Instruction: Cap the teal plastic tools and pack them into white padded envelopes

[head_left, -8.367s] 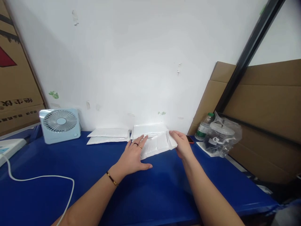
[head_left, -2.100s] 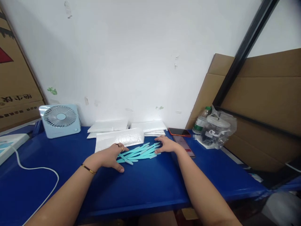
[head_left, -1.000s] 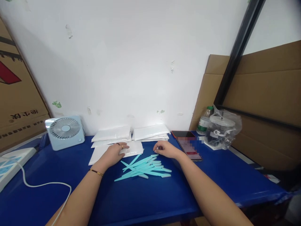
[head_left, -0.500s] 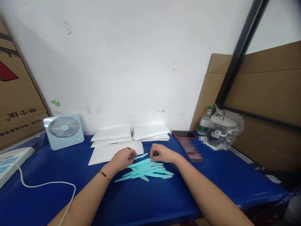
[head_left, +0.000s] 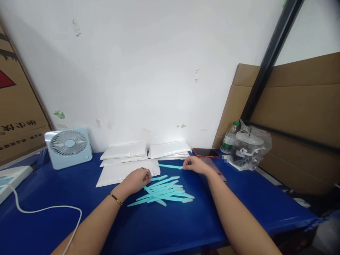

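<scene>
A loose, criss-crossed pile of turquoise eyebrow razors (head_left: 161, 194) with pale caps lies on the blue table (head_left: 164, 226). At its upper left, my left hand (head_left: 136, 180) pinches one end of an eyebrow razor (head_left: 160, 177), whose capped end points right. Off to the upper right of the pile, my right hand (head_left: 196, 165) grips the right end of another eyebrow razor (head_left: 170, 166). Its thin end points left, towards the white packets. My right fingers cover the other end.
White flat packets (head_left: 124, 173) lie in stacks along the wall. A light blue fan (head_left: 69, 147) stands at left, near a white cable (head_left: 50, 207). Two phones (head_left: 205, 152), a bottle (head_left: 228, 140) and a bagged cup (head_left: 247, 148) are at right.
My right hand has moved up and right from the pile, drawing out an eyebrow razor. My left hand has stayed nearly in place with its razor. The view has shifted slightly.
</scene>
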{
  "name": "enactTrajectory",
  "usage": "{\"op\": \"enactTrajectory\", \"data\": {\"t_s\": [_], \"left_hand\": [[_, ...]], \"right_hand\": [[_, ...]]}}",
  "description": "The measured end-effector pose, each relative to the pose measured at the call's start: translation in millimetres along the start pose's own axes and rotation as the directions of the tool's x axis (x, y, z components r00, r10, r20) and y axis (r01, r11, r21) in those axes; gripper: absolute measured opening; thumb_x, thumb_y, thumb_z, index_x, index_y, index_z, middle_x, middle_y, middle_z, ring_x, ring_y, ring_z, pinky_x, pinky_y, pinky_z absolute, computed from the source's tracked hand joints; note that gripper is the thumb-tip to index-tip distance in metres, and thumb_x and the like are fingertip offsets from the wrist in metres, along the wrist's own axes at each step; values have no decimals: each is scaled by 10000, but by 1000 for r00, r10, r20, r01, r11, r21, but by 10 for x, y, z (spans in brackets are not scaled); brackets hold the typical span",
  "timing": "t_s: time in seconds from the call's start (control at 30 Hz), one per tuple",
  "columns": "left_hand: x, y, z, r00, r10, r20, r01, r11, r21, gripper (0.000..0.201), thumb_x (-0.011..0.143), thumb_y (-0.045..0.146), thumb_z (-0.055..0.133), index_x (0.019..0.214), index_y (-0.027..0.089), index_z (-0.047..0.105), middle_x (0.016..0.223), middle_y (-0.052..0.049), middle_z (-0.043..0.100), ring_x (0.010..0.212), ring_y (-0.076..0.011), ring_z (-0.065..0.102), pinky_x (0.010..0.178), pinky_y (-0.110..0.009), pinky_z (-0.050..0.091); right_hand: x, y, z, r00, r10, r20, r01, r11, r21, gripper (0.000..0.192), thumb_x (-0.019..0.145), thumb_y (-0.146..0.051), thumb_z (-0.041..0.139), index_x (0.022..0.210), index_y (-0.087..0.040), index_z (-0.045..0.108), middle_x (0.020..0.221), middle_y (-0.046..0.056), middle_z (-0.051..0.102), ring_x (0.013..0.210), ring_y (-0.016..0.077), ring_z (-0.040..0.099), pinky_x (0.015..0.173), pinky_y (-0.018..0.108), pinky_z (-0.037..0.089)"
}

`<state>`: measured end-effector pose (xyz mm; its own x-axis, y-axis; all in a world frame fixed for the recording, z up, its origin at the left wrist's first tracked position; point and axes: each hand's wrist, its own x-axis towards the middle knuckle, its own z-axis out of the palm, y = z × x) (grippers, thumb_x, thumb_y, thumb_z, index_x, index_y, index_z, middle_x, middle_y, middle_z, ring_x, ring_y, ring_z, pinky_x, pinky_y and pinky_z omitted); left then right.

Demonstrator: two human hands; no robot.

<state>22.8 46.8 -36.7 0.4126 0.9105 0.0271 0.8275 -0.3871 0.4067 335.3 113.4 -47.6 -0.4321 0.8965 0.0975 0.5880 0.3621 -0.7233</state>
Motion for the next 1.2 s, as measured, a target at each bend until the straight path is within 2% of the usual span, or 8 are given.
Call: {"op": "enactTrajectory", "data": {"t_s": [0.07,0.13,0.27,0.47,0.73,0.9,1.03,1.2], "left_hand": [[-6,4,-6,1000,3,7,-3,1000,-4,142,764,268,465,799,200,584,744,-16,613,670,-153,543,585,-247,373],[-6,11,-8,1000,14,5,-14,1000,0,140,765,260,459,793,201,583,738,-13,610,664,-152,540,585,-249,372],[22,54,6,997,49,-61,-48,999,17,150,778,259,450,812,207,587,774,-20,611,712,-159,545,610,-253,379],[52,136,52,991,81,-109,-81,997,7,163,807,263,447,843,211,597,805,-20,623,738,-156,551,618,-250,374],[106,-5,107,993,42,-113,-36,998,56,151,800,243,477,831,208,620,817,-27,639,759,-167,572,653,-260,391],[124,4,99,973,63,-221,-42,994,99,209,768,200,530,951,226,626,1024,-41,618,958,-200,546,813,-295,390],[82,96,100,981,120,-154,-118,993,26,168,772,353,547,823,232,651,868,-20,634,828,-177,567,715,-271,401],[69,128,120,994,95,-56,-96,995,-3,161,753,318,526,755,219,653,741,-9,654,678,-149,569,613,-255,378]], "right_hand": [[14,59,8,997,51,58,-49,998,-30,109,679,-226,625,712,-137,677,675,29,644,642,138,565,598,229,421],[21,30,38,999,44,4,-43,995,-89,112,666,-230,640,718,-141,685,712,35,652,660,143,567,606,234,420],[10,-241,185,983,-131,-131,111,982,-152,207,728,-346,627,811,-169,694,859,42,640,701,136,540,643,243,412],[-1,-564,464,969,-230,88,239,964,-114,237,731,-391,650,840,-192,715,753,25,643,657,129,542,588,223,382],[-20,-315,205,996,-88,0,86,982,-170,226,720,-377,654,806,-178,718,738,30,652,662,142,548,588,233,384],[-55,-320,140,987,-157,-39,143,961,-238,175,697,-351,678,761,-188,692,804,27,597,731,143,537,635,234,392],[-49,-382,257,978,-163,129,190,953,-235,183,669,-341,709,779,-196,690,804,18,562,712,130,526,622,224,392],[-3,-429,394,975,-151,165,182,964,-194,146,692,-312,692,755,-182,671,802,11,550,688,112,515,598,209,394]]}}
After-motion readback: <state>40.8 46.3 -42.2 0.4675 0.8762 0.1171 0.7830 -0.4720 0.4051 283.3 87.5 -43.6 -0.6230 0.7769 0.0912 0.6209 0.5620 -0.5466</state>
